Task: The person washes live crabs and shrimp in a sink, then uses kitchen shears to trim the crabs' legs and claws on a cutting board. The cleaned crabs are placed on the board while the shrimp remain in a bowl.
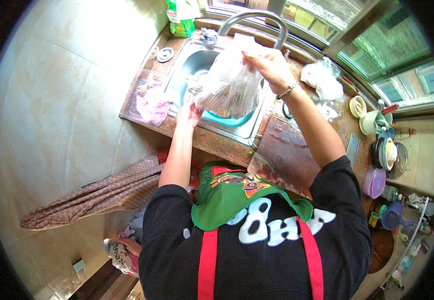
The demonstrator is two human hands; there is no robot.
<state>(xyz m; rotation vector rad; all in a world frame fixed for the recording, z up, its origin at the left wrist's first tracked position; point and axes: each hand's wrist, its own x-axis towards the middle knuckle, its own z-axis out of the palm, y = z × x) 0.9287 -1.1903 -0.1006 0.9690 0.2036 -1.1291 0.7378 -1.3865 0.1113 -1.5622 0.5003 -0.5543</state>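
Observation:
A clear plastic bag (234, 84) is stretched between my two hands above the sink (235, 135). My right hand (271, 67) pinches its upper right part, and my left hand (190, 113) grips its lower left corner. Whether the bag holds anything is hard to tell. Below it, a teal basin (235, 120) shows inside the sink, partly hidden by the bag. The curved metal faucet (252, 14) arches behind. A wet cutting board (282, 150) lies on the counter under my right forearm.
A sink strainer (165, 54), a pink plastic bag (153, 103) and a green bottle (181, 22) stand or lie at the left. Another plastic bag (322, 78), a cleaver (353, 148), a purple container (373, 183) and stacked bowls (384, 153) are at the right.

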